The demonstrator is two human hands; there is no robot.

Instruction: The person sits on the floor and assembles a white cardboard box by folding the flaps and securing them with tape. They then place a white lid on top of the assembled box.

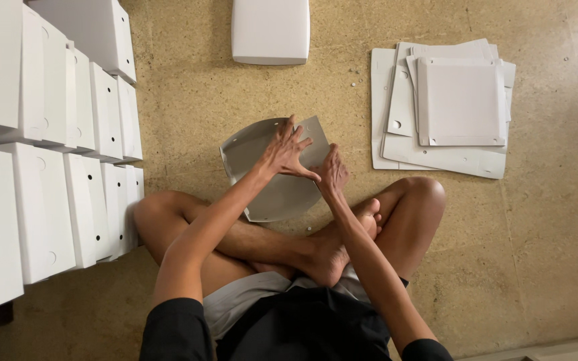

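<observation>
I sit cross-legged on a speckled tan floor. In front of my shins lies a grey-white flat cardboard box blank (pixel 272 190), bent and partly folded. My left hand (pixel 286 150) presses on its upper part with fingers spread. My right hand (pixel 331 172) grips the blank's right edge, fingers curled over a raised flap. Both hands touch the same sheet.
Rows of assembled white boxes (pixel 48 140) stand stacked along the left. A pile of flat white blanks (pixel 446 107) lies at the upper right. One closed white box (pixel 270 30) sits at the top centre. A wall base shows at the lower right.
</observation>
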